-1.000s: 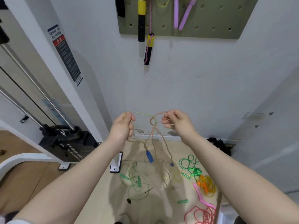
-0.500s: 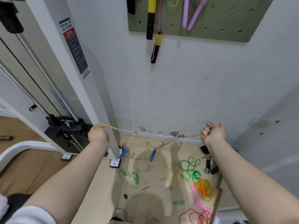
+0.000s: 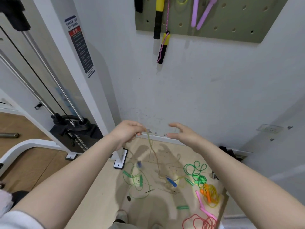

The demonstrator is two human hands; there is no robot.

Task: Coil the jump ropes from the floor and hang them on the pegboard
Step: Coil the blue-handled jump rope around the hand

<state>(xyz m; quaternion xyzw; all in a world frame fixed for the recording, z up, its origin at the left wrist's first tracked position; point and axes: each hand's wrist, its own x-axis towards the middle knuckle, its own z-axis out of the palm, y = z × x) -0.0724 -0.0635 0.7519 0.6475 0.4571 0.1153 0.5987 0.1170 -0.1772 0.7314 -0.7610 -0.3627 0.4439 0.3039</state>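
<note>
My left hand (image 3: 127, 133) pinches a thin tan-yellow jump rope (image 3: 154, 154) that hangs down to the floor, where its blue handles (image 3: 171, 181) lie. My right hand (image 3: 183, 134) is beside it, fingers spread and holding nothing. The olive pegboard (image 3: 231, 19) is on the wall above, with a black-and-yellow handled rope (image 3: 159, 17) and a purple handled rope (image 3: 200, 14) hanging on it.
More ropes lie on the floor: green ones (image 3: 137, 180) (image 3: 195, 169), an orange-yellow bundle (image 3: 209, 194), a pink-handled red one (image 3: 203, 219). A white cable machine frame (image 3: 92, 76) with a weight stack (image 3: 77, 138) stands at left. My shoe (image 3: 121, 217) is below.
My right hand has let go of the rope and opened. Both hands came back together toward the middle; the rope now hangs from the left hand alone.
</note>
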